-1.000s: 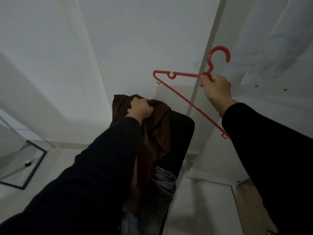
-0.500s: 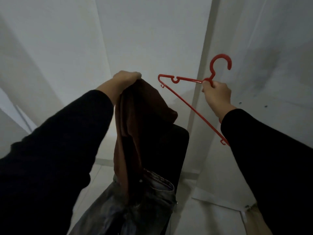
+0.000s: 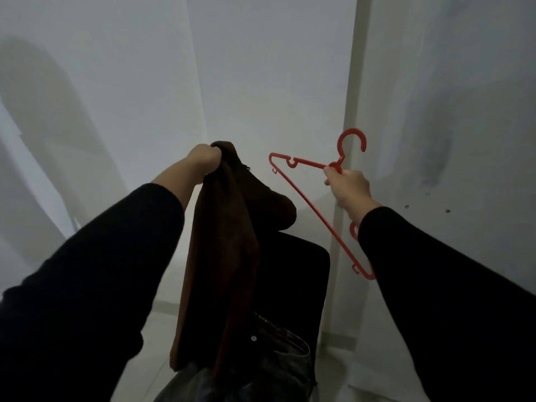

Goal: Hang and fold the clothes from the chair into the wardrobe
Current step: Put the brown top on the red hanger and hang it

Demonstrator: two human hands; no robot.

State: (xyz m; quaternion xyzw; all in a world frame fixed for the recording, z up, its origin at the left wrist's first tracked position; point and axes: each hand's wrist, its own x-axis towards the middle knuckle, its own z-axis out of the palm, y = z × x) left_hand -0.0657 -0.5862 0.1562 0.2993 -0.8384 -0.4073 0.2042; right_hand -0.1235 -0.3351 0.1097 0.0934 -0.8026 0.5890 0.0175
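The dark chair is mostly hidden behind one brown garment, which hangs in long folds, lifted clear above the seat. One pair of jeans lies dim on the seat, cut off at the bottom edge. One red hanger tilts, its far end behind the right sleeve. Of the two hands, the left hand clutches the garment's top; the right hand grips the hanger's neck.

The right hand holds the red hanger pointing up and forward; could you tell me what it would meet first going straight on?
Probably the pale vertical wall trim behind the red hanger; nothing else shows ahead of the right hand, though depth is unclear.
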